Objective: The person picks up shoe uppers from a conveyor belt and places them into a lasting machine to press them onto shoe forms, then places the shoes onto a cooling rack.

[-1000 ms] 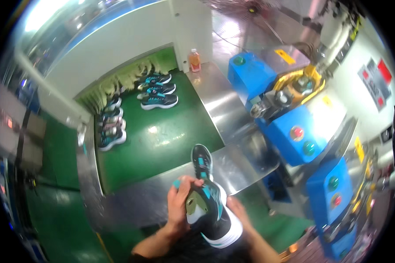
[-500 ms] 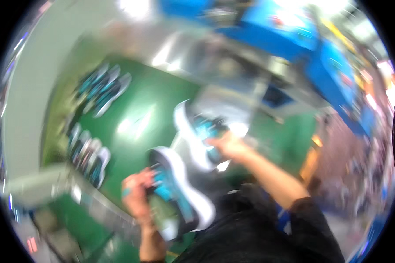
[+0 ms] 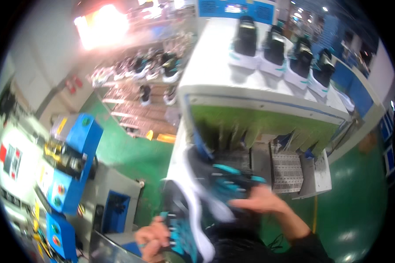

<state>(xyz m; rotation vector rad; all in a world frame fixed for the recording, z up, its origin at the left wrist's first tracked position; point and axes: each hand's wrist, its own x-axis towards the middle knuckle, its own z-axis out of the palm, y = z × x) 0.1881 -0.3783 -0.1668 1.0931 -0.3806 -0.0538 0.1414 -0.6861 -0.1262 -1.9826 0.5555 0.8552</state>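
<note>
My left hand point(image 3: 152, 237) is closed on the upper of a black and teal sneaker point(image 3: 180, 225) with a thick white sole, low in front of my body. A second, matching sneaker point(image 3: 226, 182) is in my right hand point(image 3: 265, 202), its fingers wrapped over the laced side and partly hidden. The two shoes are tilted with their white soles facing left and right toward each other, close together; motion blur hides whether they touch. Just beyond them stands a white machine point(image 3: 259, 93) with a green-curtained opening.
Several black sneakers point(image 3: 274, 50) line the white machine's top. A slatted metal conveyor point(image 3: 286, 171) shows below the green curtain point(image 3: 267, 118). At the far left is a rack point(image 3: 131, 103) carrying shoes. Blue control boxes point(image 3: 72, 186) stand on the near left, with green floor point(image 3: 123, 155) between.
My view has turned from the metal bench and green surface with shoes to the white machine. Both hands keep hold of their sneakers, which are now closer together.
</note>
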